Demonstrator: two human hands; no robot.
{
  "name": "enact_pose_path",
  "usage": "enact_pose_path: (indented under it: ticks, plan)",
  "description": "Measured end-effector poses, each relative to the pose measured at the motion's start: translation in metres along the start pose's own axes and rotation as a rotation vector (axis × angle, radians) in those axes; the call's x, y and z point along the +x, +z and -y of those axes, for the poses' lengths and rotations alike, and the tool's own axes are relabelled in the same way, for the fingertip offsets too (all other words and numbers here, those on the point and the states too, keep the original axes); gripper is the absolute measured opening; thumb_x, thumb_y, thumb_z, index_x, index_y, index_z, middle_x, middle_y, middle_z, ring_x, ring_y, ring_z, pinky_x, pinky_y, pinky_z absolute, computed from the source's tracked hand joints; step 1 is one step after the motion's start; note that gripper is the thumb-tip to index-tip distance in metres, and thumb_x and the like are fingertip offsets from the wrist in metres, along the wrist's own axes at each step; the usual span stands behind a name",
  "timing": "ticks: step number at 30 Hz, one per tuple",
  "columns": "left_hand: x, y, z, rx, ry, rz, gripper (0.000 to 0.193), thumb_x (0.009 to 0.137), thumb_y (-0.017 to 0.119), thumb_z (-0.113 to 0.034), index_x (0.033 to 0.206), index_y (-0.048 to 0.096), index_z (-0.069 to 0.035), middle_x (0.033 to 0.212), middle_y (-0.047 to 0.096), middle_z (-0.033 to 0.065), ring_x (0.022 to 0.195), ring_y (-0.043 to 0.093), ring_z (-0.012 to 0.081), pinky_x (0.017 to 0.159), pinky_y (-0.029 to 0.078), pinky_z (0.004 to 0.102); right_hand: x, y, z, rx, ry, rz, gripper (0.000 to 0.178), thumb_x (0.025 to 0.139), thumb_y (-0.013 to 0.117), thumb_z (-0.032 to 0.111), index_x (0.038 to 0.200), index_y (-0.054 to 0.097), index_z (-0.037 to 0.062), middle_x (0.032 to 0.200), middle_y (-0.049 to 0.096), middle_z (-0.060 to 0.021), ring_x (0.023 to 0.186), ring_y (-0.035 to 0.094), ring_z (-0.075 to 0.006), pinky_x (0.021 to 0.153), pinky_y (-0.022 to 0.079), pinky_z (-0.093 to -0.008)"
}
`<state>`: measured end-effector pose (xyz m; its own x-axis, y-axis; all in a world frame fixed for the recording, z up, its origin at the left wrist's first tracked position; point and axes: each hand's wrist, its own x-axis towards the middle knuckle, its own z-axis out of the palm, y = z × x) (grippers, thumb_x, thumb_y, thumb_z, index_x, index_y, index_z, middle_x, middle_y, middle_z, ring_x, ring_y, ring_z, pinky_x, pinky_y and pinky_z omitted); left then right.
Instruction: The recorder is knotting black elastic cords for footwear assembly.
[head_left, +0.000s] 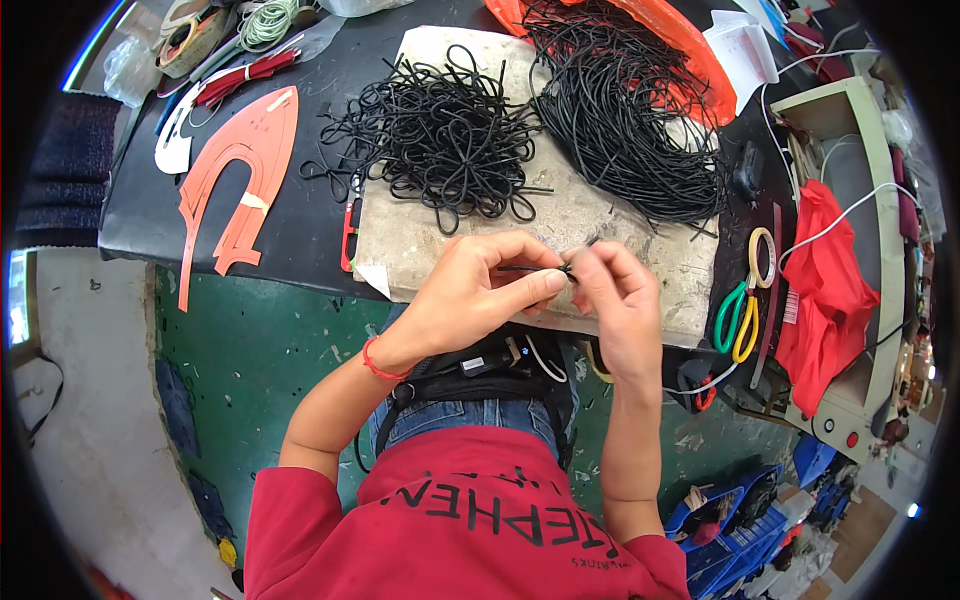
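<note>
Above the near edge of a worn pale board (610,322), my two hands meet at a short piece of black cord (517,268). My left hand (487,287) pinches it between thumb and fingers. The thumb and fingertips of my right hand (622,300) close on the cord's other part, where a small dark knot or crossing seems to show; its details are too small to tell. Just beyond my left hand lies a tangled pile of looped black cords (450,140). A thick bundle of loose black cords (625,120) lies beyond my right hand, partly on an orange plastic bag (705,75).
Salmon-coloured pattern pieces (240,150) lie on the black table (315,210) at left. Scissors with green and yellow handles (738,320), a tape roll (762,257) and a red cloth or bag (825,300) are at right, beside a beige machine housing (870,200). Blue crates (735,545) stand below.
</note>
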<state>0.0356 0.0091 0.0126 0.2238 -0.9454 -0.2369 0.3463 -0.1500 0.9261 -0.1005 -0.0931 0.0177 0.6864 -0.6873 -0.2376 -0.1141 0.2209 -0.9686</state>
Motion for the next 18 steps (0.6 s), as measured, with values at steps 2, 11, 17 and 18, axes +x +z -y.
enact_pose_path:
  ticks: [2,11,17,18]
  plan:
    - [0.0,0.0,0.001,-0.028,-0.029,0.028,0.016,0.086,0.058,-0.011,0.093,0.058,0.004,0.077,0.06,0.0039,0.07,0.055,0.0076,0.062,0.046,0.0225,-0.005,0.006,-0.008,-0.304,-0.194,-0.119,0.011,0.084,0.06,0.009,0.079,0.054,0.0013,0.069,0.052,-0.002,0.057,0.047,-0.007,0.047,0.036,-0.0223]
    - [0.002,0.001,0.003,-0.162,-0.02,-0.12,0.037,0.091,0.05,-0.02,0.12,0.045,0.003,0.098,0.06,0.0113,0.091,0.061,0.0174,0.078,0.051,0.0289,0.003,0.013,-0.019,0.127,0.015,-0.162,0.027,0.092,0.05,0.025,0.082,0.059,0.0015,0.068,0.054,0.0016,0.054,0.044,-0.0039,0.049,0.034,-0.0177]
    - [0.004,-0.006,-0.003,-0.419,-0.124,-0.113,0.053,0.094,0.039,-0.04,0.118,0.046,0.007,0.1,0.059,0.0139,0.091,0.061,0.0192,0.079,0.051,0.0297,0.002,0.012,-0.01,0.303,0.006,-0.143,0.054,0.096,0.031,0.041,0.096,0.06,-0.0037,0.076,0.057,-0.0042,0.06,0.048,-0.0062,0.053,0.038,-0.0194]
    - [0.007,-0.002,-0.003,-0.409,-0.122,-0.11,0.054,0.095,0.036,-0.04,0.118,0.046,0.007,0.101,0.059,0.0142,0.093,0.06,0.0201,0.079,0.051,0.031,0.002,0.009,-0.008,0.306,0.021,-0.161,0.056,0.096,0.029,0.042,0.097,0.06,-0.0044,0.077,0.057,-0.0049,0.061,0.048,-0.0066,0.053,0.039,-0.0196]
